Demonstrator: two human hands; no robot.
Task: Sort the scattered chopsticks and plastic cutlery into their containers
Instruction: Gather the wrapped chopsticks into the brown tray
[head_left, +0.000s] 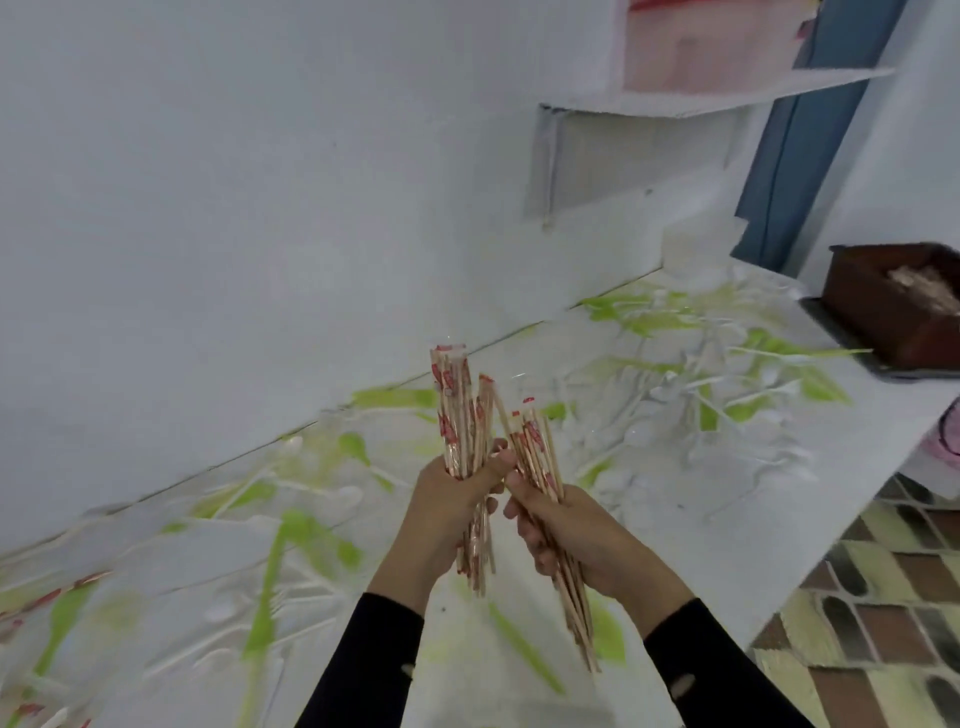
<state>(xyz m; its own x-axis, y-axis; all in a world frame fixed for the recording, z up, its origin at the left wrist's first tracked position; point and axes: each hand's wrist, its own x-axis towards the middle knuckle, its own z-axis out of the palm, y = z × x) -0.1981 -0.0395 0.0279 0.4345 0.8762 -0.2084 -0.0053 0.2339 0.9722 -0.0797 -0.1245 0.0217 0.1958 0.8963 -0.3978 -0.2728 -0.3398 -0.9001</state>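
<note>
- Chopsticks fill both hands: the left hand (447, 499) has fingers and thumb curled round the middle of the left bundle (457, 410), and the right hand (582, 535) grips the right bundle (535, 447) in the same way.
- Both bundles are held above the counter (701, 545), with their upper ends rising past the fists and their lower ends hanging below them.
- The left bundle stands nearly upright. The right bundle slants, its lower end trailing down toward the right wrist.
- The hands are just beside each other, and the tops of the bundles lean together between them. Whether the bundles touch cannot be told.
- The sticks are pale wood, sealed in clear wrappers with red print.
- Plastic cutlery lies scattered on the counter under and around both hands. The white spoons and forks (675, 405) are heaped beyond the right hand, and green pieces (270, 571) are spread to the left of and below the left hand. Motion blur hides their exact shapes.
- A few loose wrapped sticks (78, 582) lie far to the left of the left hand.
- A brown box (883, 312) sits well to the right of and beyond the right hand, on a dark tray (831, 327), with more chopsticks inside it.
</note>
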